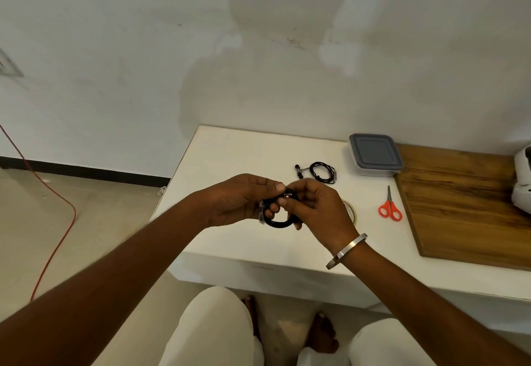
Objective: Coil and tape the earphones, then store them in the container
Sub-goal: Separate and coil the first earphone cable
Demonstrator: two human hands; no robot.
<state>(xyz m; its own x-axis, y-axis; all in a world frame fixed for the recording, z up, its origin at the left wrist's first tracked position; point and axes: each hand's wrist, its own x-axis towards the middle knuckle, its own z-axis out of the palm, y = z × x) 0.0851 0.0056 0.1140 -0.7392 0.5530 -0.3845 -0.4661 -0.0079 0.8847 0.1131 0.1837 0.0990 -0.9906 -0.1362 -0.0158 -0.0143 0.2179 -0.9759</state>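
Both hands meet above the middle of the white table (pixel 230 153). My left hand (pixel 241 199) and my right hand (pixel 316 207) hold a coil of black earphones (pixel 277 223) between them, fingers curled round it. A strip of clear tape seems to hang at the coil's left side. A second coiled pair of black earphones (pixel 323 172) lies on the table behind the hands. The container (pixel 375 154), clear with a grey lid on it, stands at the back right. A roll of clear tape (pixel 352 210) lies partly hidden behind my right wrist.
Orange-handled scissors (pixel 390 207) lie right of the tape roll. A wooden board (pixel 465 207) covers the table's right part, with a white device (pixel 523 181) at its far edge. A red cable (pixel 54 239) runs over the floor at left. My knees are below the table's front edge.
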